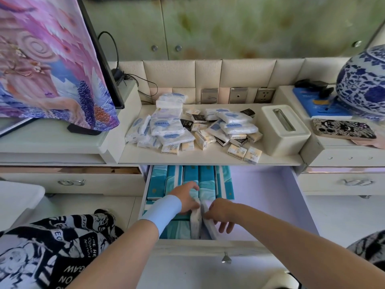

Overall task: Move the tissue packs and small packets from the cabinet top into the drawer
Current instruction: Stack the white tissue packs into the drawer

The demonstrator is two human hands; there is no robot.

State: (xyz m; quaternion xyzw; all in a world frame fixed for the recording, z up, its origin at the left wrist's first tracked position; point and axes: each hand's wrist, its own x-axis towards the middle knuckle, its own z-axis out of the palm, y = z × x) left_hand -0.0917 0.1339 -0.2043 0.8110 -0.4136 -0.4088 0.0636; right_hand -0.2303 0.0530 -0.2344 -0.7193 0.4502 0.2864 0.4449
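Note:
A heap of white tissue packs (166,126) and small cream and black packets (237,151) lies on the cabinet top (277,158). Below it the drawer (277,197) stands pulled out, its left half filled with teal tissue packs (190,176) set on edge. Both hands are inside the drawer near its front. My left hand (185,200), with a pale blue wrist sleeve, presses against a white tissue pack (195,224) standing on edge. My right hand (219,212) grips a second white pack (209,225) right beside the first.
A cream tissue box (282,130) stands right of the heap. A phone (343,129) and a blue-and-white vase (362,86) sit on the raised right shelf. A cloth-draped screen (52,63) fills the left. The drawer's right half shows a bare bottom.

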